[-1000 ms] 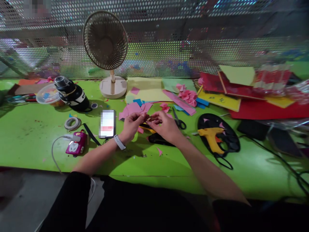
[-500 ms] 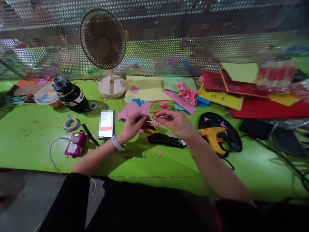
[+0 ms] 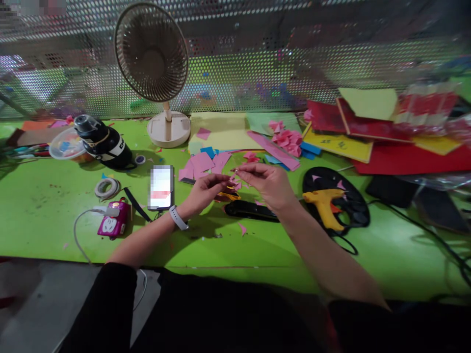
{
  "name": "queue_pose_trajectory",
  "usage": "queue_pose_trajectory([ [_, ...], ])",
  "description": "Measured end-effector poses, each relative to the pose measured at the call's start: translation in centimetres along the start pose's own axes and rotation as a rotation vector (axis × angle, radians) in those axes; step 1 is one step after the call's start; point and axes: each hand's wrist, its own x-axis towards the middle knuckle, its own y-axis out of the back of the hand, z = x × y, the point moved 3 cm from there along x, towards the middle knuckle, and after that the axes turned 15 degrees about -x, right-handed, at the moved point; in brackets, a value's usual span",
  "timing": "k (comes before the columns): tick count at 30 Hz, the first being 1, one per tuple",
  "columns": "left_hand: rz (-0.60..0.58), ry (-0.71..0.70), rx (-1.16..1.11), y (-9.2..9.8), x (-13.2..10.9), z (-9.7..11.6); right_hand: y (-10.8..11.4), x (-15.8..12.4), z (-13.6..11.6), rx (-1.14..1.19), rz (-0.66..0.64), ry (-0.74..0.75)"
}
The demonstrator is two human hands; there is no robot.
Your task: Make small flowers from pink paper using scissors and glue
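My left hand [image 3: 210, 192], with a pale band on its wrist, hovers over the middle of the green table. Its thumb and fingers are pinched together; what they hold, if anything, is too small to make out. Close by on the right, my right hand [image 3: 268, 184] pinches something tiny at its fingertips that I cannot name. Pink paper scraps [image 3: 238, 186] lie beneath the fingertips. Partly under the hands are a yellow-handled tool [image 3: 228, 197] and a long black stapler-like tool [image 3: 250, 210]. Pink paper sheets [image 3: 201, 164] are just beyond my left hand.
A fan [image 3: 169, 130] stands at the back, a black bottle [image 3: 106, 147] and phone [image 3: 161, 189] to the left. A yellow glue gun [image 3: 326, 206] rests on a black tray [image 3: 355, 196] at right. Pink paper flowers [image 3: 287, 142] and coloured boards [image 3: 334, 144] lie behind.
My right fingers have closed into a tighter pinch. My left hand has shifted slightly down and right, and the camera view has moved a little.
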Motion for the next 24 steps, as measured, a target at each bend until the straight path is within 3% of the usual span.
queue_pose_trajectory([
  [12, 0.033, -0.012, -0.066, -0.1, 0.0, -0.2, -0.4, -0.4, -0.2, -0.066, -0.003, 0.096],
  [17, 0.057, -0.073, -0.026, 0.3, 0.2, 0.3, 0.5, -1.3, -0.8, -0.311, 0.076, 0.207],
  [20, 0.052, -0.093, -0.006, 0.2, 0.1, 0.5, 0.4, -2.0, -1.0, -0.44, 0.038, 0.302],
  [24, 0.035, -0.1, 0.004, -0.1, -0.1, 0.5, 0.1, -2.4, -0.8, -0.48, -0.007, 0.321],
])
